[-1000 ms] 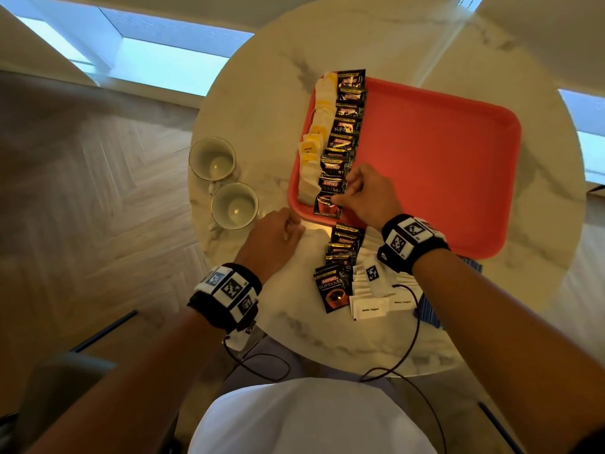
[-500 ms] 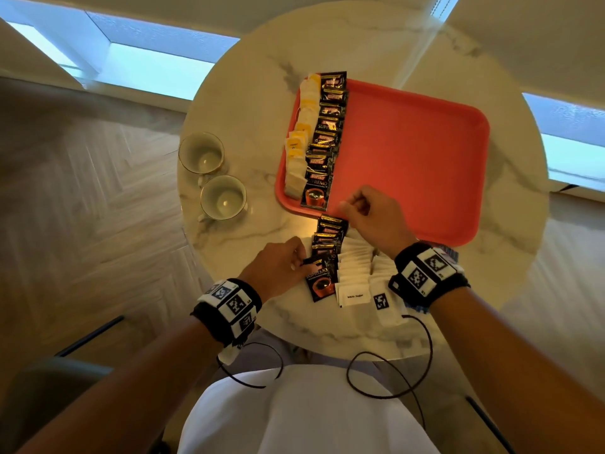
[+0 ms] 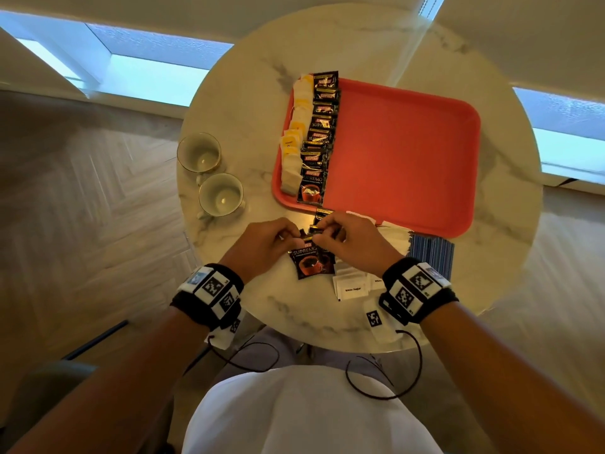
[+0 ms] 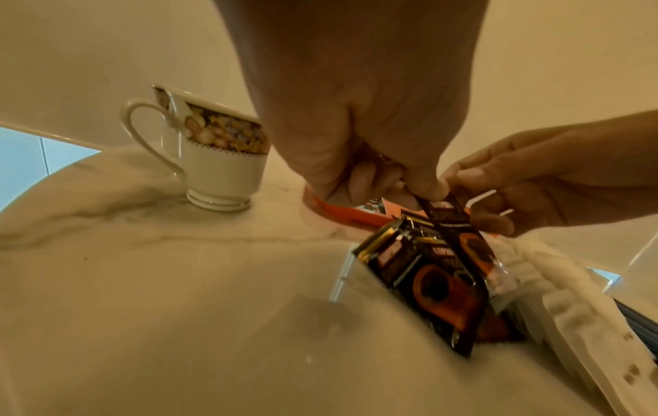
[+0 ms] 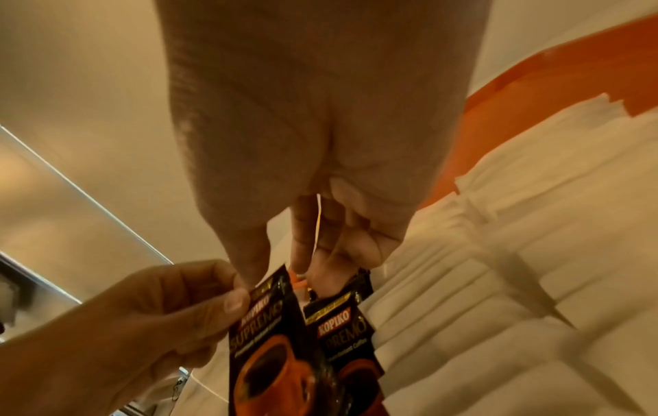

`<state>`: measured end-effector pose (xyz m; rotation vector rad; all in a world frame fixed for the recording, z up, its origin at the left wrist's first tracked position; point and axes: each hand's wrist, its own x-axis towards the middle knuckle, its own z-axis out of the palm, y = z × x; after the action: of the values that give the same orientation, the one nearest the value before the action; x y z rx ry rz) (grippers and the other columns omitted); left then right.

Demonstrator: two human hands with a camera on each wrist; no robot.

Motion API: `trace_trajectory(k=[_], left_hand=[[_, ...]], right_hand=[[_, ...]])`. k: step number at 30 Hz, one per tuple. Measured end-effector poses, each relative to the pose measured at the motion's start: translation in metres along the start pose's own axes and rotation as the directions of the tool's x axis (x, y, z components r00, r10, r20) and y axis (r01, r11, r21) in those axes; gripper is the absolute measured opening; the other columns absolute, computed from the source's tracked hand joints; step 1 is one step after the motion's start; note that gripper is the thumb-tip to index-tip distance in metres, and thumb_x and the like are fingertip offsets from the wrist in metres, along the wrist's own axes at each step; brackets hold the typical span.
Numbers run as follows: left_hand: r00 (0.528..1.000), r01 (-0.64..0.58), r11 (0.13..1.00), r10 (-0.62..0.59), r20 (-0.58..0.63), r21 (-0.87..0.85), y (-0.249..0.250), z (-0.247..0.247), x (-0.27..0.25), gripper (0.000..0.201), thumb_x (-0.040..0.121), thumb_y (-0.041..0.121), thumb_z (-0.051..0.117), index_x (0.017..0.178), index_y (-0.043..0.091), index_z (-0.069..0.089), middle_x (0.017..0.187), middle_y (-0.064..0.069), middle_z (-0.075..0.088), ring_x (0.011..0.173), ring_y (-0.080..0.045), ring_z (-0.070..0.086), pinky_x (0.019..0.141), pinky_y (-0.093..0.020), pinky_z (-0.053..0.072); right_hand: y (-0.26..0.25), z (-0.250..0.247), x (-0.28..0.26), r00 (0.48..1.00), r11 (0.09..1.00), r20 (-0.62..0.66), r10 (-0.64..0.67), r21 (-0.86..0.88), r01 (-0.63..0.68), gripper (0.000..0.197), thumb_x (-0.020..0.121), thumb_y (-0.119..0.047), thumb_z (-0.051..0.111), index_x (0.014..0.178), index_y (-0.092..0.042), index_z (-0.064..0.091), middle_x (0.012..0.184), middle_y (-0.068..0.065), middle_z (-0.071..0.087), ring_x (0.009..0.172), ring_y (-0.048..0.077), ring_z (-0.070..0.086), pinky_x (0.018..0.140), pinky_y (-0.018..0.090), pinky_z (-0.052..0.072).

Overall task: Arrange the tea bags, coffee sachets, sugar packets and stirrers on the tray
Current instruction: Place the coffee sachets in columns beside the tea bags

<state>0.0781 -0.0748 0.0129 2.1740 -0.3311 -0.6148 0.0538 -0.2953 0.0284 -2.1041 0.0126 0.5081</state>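
Observation:
A red tray [image 3: 406, 152] lies on the round marble table [image 3: 248, 93]. Along its left side run a column of tea bags [image 3: 293, 139] and a column of black coffee sachets [image 3: 319, 139]. In front of the tray lie loose coffee sachets [image 4: 409, 270], white sugar packets [image 3: 352, 286] and blue striped stirrers [image 3: 432, 253]. My left hand [image 3: 296, 235] pinches the top edge of one coffee sachet [image 3: 306, 258] [image 5: 263, 337] and tilts it up off the pile. My right hand [image 3: 319, 232] pinches the same top edge beside it.
Two empty teacups [image 3: 199, 154] [image 3: 221, 194] stand left of the tray; the nearer cup [image 4: 221, 157] is close to my left hand. The right two thirds of the tray floor are bare. Wrist cables hang over the table's near edge [image 3: 327, 342].
My right hand drew back from the sachet row on the tray to the loose pile. My left hand moved right onto the pile and took hold of a sachet.

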Motion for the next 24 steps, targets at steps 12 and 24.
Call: trace_trajectory(k=[12, 24], left_hand=[[0.986, 0.167, 0.956, -0.158, -0.053, 0.242, -0.023, 0.014, 0.001, 0.043, 0.085, 0.038, 0.07, 0.12, 0.018, 0.055, 0.109, 0.003, 0.048, 0.09, -0.012, 0.052, 0.08, -0.026, 0.043], [0.992, 0.038, 0.972, -0.064, 0.106, 0.23, -0.017, 0.003, 0.002, 0.007, 0.096, 0.025, 0.057, 0.101, 0.021, 0.055, 0.09, 0.007, 0.062, 0.075, -0.014, 0.053, 0.068, -0.033, 0.041]], right_hand=[[0.011, -0.008, 0.008, 0.998, 0.996, 0.025, 0.057, -0.075, -0.055, 0.022, 0.097, -0.027, 0.062, 0.089, -0.007, 0.058, 0.084, 0.016, 0.063, 0.077, 0.032, 0.061, 0.065, 0.037, 0.044], [0.002, -0.024, 0.015, 0.997, 0.996, 0.016, 0.078, 0.035, -0.078, 0.007, 0.1, -0.024, 0.059, 0.103, -0.018, 0.06, 0.088, -0.005, 0.068, 0.072, 0.005, 0.064, 0.061, 0.013, 0.047]])
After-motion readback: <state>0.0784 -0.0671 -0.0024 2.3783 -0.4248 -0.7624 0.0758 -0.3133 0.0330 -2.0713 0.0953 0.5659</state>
